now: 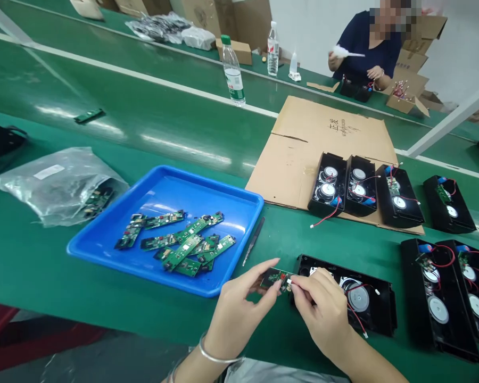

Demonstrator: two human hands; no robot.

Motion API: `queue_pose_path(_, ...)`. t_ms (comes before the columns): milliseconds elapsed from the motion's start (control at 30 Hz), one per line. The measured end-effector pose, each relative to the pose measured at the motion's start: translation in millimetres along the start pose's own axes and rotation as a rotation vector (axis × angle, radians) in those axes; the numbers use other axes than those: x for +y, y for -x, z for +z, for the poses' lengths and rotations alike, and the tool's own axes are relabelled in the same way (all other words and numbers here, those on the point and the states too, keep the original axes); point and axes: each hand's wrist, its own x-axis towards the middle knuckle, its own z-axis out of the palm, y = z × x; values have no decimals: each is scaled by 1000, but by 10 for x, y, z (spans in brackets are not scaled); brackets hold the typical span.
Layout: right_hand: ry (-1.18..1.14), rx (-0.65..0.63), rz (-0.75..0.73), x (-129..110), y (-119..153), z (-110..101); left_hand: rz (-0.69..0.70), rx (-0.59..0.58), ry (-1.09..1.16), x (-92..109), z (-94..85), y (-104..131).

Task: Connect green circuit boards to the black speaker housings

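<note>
Left hand pinches a small circuit board by its long edges, thumb under, fingers on top, held just above the bench. Right hand is clenched on something small and white at the board's near end, looks like a plug on a red wire, though it's too small to be sure. Board reads as light, stiff and thin, with fragile parts on its face, so edge grip is the sane hold; keep pads off the components. Wire is thin and floppy, so take it at the plug, not the strand. Directly beyond the right fingers sits an open black speaker case, its rim touching the hand. Left of the left fingers: blue tray of more boards, tweezers just beside it.
</note>
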Motion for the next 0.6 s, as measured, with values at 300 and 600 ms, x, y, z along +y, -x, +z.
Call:
queue_pose_path(300,70,-58,-47,21,30,25,261,92,-278,85,13,116)
queue_pose_path(600,112,-73,-60,-1,28,-39,435,103,-472,150,58,105)
